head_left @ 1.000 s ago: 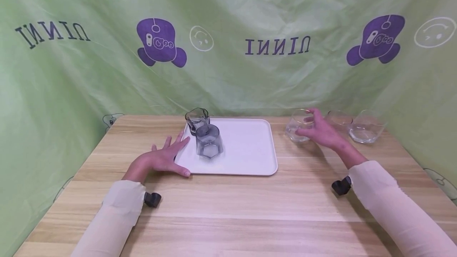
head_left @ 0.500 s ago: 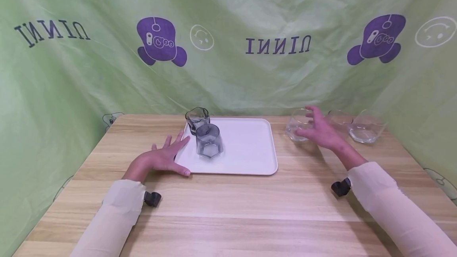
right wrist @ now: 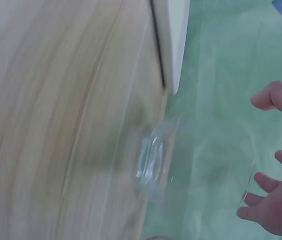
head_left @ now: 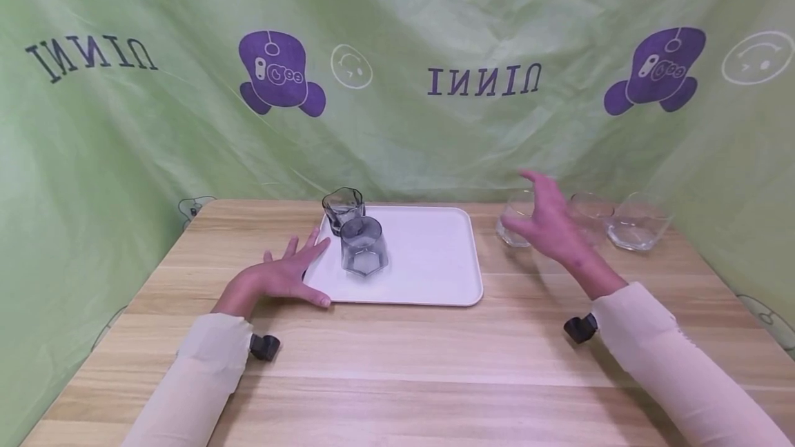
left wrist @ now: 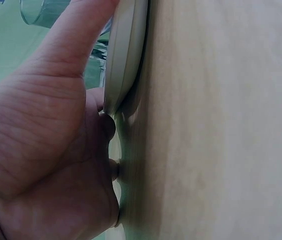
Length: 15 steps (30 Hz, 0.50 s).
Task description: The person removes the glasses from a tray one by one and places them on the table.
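A white tray (head_left: 435, 274) lies on the wooden table (head_left: 397, 364). Two smoky grey glasses (head_left: 363, 245) (head_left: 343, 208) stand in its far left corner. My left hand (head_left: 286, 274) rests flat on the table with straight fingers against the tray's left edge (left wrist: 126, 55), thumb on the front corner. My right hand (head_left: 549, 223) hovers open, fingers spread, just in front of a clear glass (head_left: 512, 223) right of the tray, apart from it. In the right wrist view the clear glass (right wrist: 155, 160) is blurred and the fingers (right wrist: 273, 97) are spread.
Two more clear glasses (head_left: 590, 211) (head_left: 636, 223) stand at the back right of the table. A green printed cloth (head_left: 397, 67) hangs behind the table and at both sides. Bare wood runs along the table's front.
My right hand has lifted up and back off the clear glass, fingers now raised and spread. The left hand and the tray have not moved.
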Motion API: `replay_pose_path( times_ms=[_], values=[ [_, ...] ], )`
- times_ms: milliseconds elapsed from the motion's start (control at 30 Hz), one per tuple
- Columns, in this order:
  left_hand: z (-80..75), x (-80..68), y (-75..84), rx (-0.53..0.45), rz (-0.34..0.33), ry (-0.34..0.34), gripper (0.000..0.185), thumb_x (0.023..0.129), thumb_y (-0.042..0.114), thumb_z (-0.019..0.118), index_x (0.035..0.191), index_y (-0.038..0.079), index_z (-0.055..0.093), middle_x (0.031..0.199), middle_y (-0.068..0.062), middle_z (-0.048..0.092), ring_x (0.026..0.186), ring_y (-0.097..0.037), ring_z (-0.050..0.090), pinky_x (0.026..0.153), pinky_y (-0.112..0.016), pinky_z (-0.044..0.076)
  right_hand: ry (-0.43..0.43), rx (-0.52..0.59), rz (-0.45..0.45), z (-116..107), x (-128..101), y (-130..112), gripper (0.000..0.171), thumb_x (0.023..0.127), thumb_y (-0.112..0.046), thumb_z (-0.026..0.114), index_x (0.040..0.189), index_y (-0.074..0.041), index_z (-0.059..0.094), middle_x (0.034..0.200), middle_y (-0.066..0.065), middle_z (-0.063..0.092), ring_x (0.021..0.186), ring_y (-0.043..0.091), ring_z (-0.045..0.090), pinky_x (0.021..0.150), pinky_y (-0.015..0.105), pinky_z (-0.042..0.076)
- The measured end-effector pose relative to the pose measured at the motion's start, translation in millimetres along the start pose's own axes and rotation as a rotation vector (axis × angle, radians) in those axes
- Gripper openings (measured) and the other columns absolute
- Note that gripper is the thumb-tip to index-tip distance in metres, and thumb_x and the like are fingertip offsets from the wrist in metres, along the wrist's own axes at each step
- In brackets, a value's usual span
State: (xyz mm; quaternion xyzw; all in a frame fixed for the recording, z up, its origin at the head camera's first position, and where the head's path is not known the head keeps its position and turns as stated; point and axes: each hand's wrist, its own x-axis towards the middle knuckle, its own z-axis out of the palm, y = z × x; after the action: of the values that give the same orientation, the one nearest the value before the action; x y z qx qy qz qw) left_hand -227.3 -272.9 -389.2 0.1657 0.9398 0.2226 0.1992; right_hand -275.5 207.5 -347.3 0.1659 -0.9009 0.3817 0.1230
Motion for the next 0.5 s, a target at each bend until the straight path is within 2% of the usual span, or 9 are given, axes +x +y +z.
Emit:
replay_pose_path(
  times_ms=[100,167,500],
  values=[
    [-0.2,0.3,-0.3,-0.004,0.004,0.001,0.133,0.074,0.064,0.084,0.167,0.012,0.005,0.168,-0.018,-0.019,0.149,-0.052,-0.018,0.100,-0.084,-0.015,0.033,0.011,-0.052,8,2,-10,0.088,0.083,-0.006,0.081,0.155,0.000,0.033,0.154,0.027,0.034,0.140,0.046,0.032,0.113,0.065,0.030],
    [-0.2,0.7,-0.3,-0.004,0.003,0.002,0.133,0.074,0.064,0.084,0.167,0.012,0.005,0.169,-0.018,-0.019,0.149,-0.052,-0.018,0.101,-0.084,-0.015,0.025,0.032,-0.084,14,3,-17,0.086,0.083,-0.005,0.082,0.154,0.001,0.035,0.154,0.026,0.036,0.141,0.045,0.031,0.114,0.064,0.029],
    [1.0,1.0,-1.4,0.006,-0.013,0.004,0.134,0.072,0.066,0.084,0.167,0.014,0.005,0.170,-0.015,-0.018,0.150,-0.049,-0.018,0.103,-0.081,-0.017,-0.119,0.039,-0.153,52,3,-48,0.094,0.085,-0.029,0.088,0.155,0.000,0.032,0.156,0.023,0.036,0.145,0.040,0.032,0.117,0.057,0.029]
  ],
)
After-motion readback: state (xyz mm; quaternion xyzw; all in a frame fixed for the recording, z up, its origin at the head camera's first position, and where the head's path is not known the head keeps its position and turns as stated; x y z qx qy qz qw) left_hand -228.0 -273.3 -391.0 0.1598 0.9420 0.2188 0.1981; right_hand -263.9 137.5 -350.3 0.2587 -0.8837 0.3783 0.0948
